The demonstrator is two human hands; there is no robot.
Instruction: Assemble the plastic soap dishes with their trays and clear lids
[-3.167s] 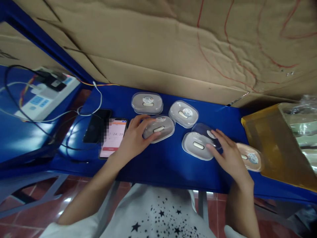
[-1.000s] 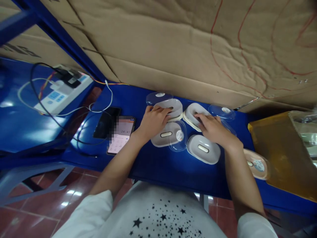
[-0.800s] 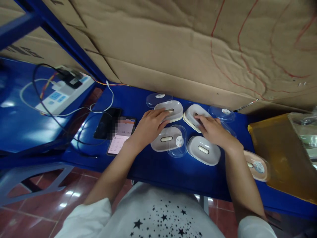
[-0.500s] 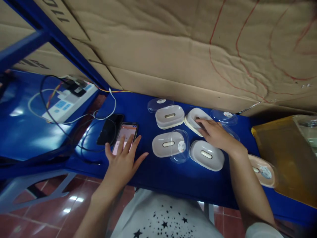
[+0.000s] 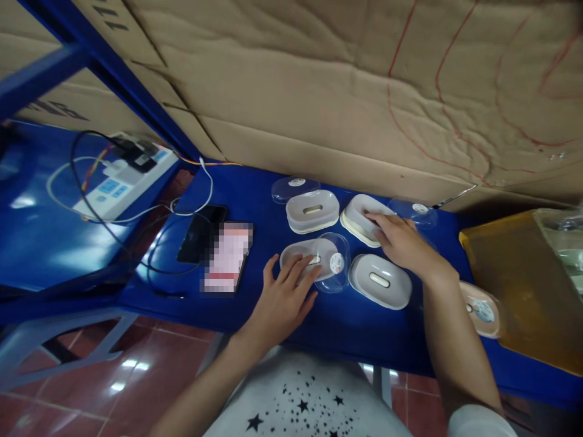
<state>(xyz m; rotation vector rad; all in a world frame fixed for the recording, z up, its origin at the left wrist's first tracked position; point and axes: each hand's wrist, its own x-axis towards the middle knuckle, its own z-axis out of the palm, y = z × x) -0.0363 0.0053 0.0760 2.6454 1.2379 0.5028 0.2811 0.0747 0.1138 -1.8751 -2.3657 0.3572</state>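
Note:
My left hand (image 5: 286, 291) is spread, its fingertips over the near left soap dish (image 5: 290, 250), a pale grey oval with a slot in its base. A clear lid (image 5: 334, 282) with a round sticker overlaps that dish's right end. At the far right dish (image 5: 357, 209), my right hand (image 5: 401, 243) has its fingers over the right rim and the thumb lower at the side. That dish sits on a cream base. Two more grey dishes stand nearby, the far left dish (image 5: 313, 211) and the near right dish (image 5: 382, 282).
Clear lids (image 5: 291, 189) lie at the back. Left are a phone (image 5: 228, 258) with a blurred screen, a dark phone (image 5: 194, 240), cables and a power strip (image 5: 122, 188). A peach soap dish (image 5: 485, 312) and brown box (image 5: 510, 273) are right; cardboard (image 5: 296, 91) stands behind.
My left hand has moved right, from the lit phone to the near left soap dish. My right hand has drawn back slightly toward the far right dish's rim.

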